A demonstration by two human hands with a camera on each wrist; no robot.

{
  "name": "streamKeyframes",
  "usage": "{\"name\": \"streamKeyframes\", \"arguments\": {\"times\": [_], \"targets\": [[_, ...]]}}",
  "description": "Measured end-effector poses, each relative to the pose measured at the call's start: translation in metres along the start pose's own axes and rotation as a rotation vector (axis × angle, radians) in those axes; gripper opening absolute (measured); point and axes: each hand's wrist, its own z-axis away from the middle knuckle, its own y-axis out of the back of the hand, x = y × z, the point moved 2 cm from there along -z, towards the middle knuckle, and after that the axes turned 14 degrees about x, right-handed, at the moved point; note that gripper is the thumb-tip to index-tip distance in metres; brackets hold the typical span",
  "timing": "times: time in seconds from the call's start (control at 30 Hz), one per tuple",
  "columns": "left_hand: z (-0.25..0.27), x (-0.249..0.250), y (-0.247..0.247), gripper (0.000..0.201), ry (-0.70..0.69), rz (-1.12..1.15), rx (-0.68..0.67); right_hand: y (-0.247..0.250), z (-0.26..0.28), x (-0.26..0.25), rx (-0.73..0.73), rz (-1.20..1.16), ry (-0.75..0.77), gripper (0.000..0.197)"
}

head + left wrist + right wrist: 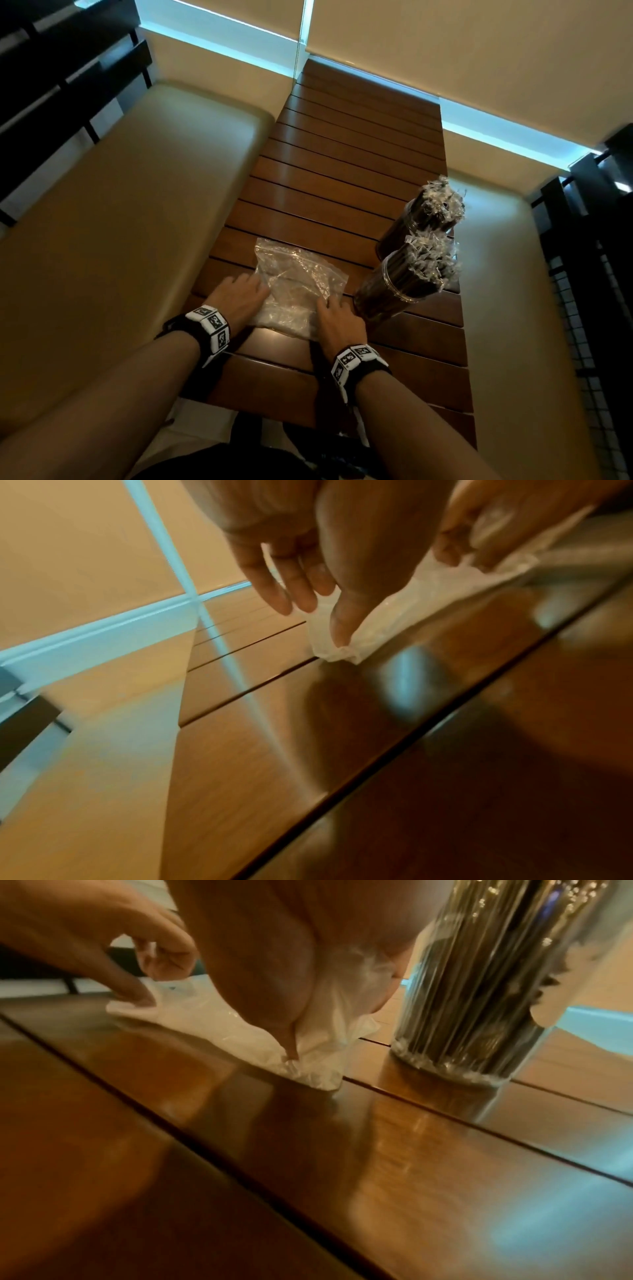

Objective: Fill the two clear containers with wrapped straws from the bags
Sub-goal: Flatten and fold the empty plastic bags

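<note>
An empty clear plastic bag (297,281) lies flat on the slatted wooden table (342,164). My left hand (251,289) rests on the bag's left edge. In the left wrist view its thumb (339,634) presses the bag corner (346,653) while the fingers stay straight. My right hand (325,304) is at the near right corner, where the plastic (342,1007) bunches up between thumb and fingers. Two clear containers stand at the right, the near one (387,291) and the far one (402,228), both packed with dark wrapped straws (431,260).
The near container (479,1001) stands close beside my right hand. Padded tan benches (137,205) run along both long sides of the table. Bare slats stretch beyond the bag towards the wall.
</note>
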Motion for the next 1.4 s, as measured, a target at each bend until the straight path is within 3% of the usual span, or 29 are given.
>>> {"name": "streamKeyframes", "arguments": {"times": [0.07,0.2,0.4,0.57,0.7,0.83,0.93,1.07,1.2,1.3,1.4], "targets": [[0.003,0.006,-0.001,0.04,-0.198,0.047,-0.051,-0.001,0.003,0.001,-0.036,0.046,0.091,0.034],[0.014,0.003,-0.002,0.043,-0.281,0.061,-0.035,-0.005,0.005,0.007,-0.056,0.041,0.128,0.031],[0.012,0.001,-0.003,0.038,-0.231,0.087,-0.096,0.002,0.002,0.015,-0.041,0.021,-0.073,0.027],[0.012,0.006,0.002,0.021,-0.195,-0.068,-0.002,0.004,0.005,0.009,-0.094,0.161,0.178,0.03],[-0.002,0.004,0.001,0.025,-0.027,0.132,-0.1,0.002,0.011,0.011,-0.139,0.156,0.298,0.063],[-0.01,-0.005,0.001,0.028,0.091,0.2,-0.161,0.005,0.009,0.02,-0.049,0.002,0.094,0.028],[-0.008,-0.006,-0.007,0.042,0.188,0.214,-0.217,0.007,0.004,0.028,-0.047,-0.098,-0.107,0.028],[-0.005,0.0,-0.017,0.031,0.307,0.161,-0.25,0.001,0.002,0.027,-0.082,-0.08,-0.195,0.032],[-0.001,0.006,-0.011,0.033,0.281,0.038,-0.116,0.0,0.003,0.019,-0.034,-0.052,-0.272,0.026],[0.001,0.002,-0.001,0.036,0.171,0.022,0.042,0.002,0.003,0.007,0.038,-0.01,-0.037,0.029],[0.002,0.0,0.002,0.037,-0.105,0.054,0.057,0.0,0.006,-0.003,-0.017,0.03,0.184,0.033]]}}
